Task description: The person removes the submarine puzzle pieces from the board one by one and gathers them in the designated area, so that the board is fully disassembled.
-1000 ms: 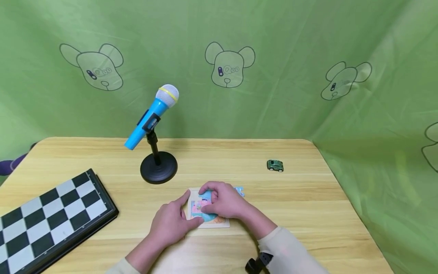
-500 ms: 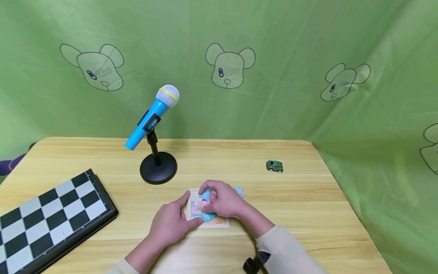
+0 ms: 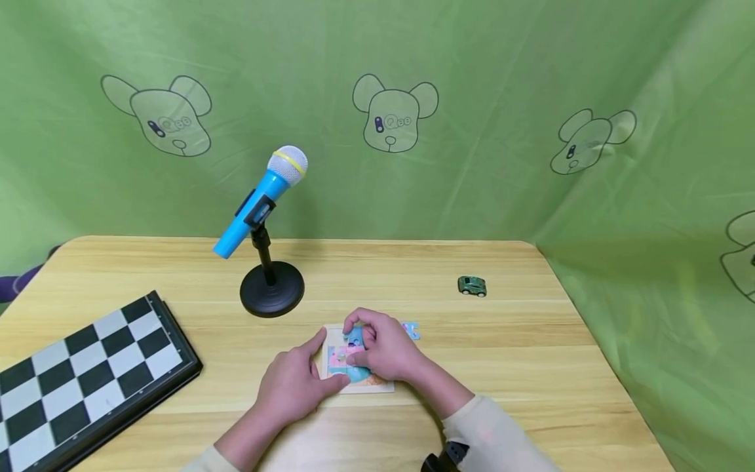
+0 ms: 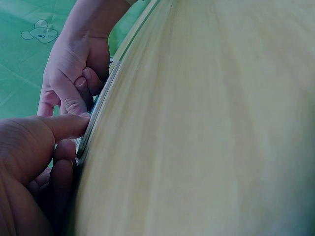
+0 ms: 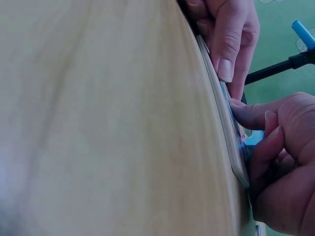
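A small jigsaw puzzle board (image 3: 360, 387) with a pale frame and a blue and pink picture lies flat on the table. My left hand (image 3: 295, 382) holds it at the left, index finger along that side and thumb over the near edge. From the right, my right hand (image 3: 389, 347) pinches a blue puzzle piece (image 3: 355, 335) over the picture between thumb and index finger, covering part of the board. Beyond the right hand, a loose blue puzzle piece (image 3: 411, 330) shows partly. In the right wrist view, the right thumb and the left thumb (image 5: 226, 69) are near each other on the board.
On the wooden table (image 3: 531, 367), a blue microphone (image 3: 253, 206) leans on a black round-based stand (image 3: 272, 290) behind the hands. A black-and-white chessboard (image 3: 97, 370) lies at the left. A green toy car (image 3: 472, 286) stands at the back right. Green curtain (image 3: 483, 164) surrounds the table.
My right hand has lifted and tilted very slightly, and a little more of the blue piece beneath its fingers shows. The left hand keeps its hold on the board.
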The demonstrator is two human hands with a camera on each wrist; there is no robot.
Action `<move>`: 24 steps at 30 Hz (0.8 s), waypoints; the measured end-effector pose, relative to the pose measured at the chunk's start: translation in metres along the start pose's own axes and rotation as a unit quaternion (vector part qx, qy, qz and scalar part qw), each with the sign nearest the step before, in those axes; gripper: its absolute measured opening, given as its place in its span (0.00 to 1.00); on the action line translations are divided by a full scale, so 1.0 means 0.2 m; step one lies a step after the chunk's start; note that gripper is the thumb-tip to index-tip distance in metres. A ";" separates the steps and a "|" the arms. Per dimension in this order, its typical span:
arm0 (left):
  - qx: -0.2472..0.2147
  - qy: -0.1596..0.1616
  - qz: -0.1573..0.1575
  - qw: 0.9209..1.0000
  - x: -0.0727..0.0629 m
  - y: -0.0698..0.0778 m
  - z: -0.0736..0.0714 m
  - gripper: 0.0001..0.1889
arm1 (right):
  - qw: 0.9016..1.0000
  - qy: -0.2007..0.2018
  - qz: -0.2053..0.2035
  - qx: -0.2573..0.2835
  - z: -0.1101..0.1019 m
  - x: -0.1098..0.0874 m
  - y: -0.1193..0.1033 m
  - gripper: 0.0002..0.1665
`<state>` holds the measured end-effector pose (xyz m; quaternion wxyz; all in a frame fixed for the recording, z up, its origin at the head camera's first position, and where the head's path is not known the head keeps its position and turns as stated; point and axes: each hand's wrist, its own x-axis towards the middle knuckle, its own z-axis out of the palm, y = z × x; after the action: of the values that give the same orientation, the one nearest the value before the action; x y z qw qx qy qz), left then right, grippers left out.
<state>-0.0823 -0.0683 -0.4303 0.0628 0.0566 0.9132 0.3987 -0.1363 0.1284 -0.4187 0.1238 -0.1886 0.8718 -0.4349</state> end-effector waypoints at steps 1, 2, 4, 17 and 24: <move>0.000 0.000 0.000 1.000 0.00 0.00 0.00 0.47 | 1.000 0.001 0.000 0.001 0.00 0.00 0.00 0.24; -0.001 0.000 0.000 1.000 0.00 0.00 0.00 0.47 | 1.000 0.002 0.000 0.002 0.00 0.00 0.00 0.24; -0.001 -0.001 0.000 1.000 0.00 0.00 0.00 0.47 | 1.000 0.002 -0.001 0.004 0.00 0.00 0.00 0.25; 0.000 0.000 0.005 1.000 0.00 0.00 0.00 0.47 | 1.000 0.009 -0.017 0.014 -0.01 -0.02 0.00 0.24; 0.002 -0.001 0.000 1.000 0.00 0.00 0.00 0.47 | 0.999 0.042 0.010 0.018 0.00 -0.03 -0.01 0.29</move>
<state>-0.0831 -0.0683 -0.4304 0.0636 0.0571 0.9140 0.3967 -0.1316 0.1302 -0.4169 0.0944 -0.1594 0.8701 -0.4568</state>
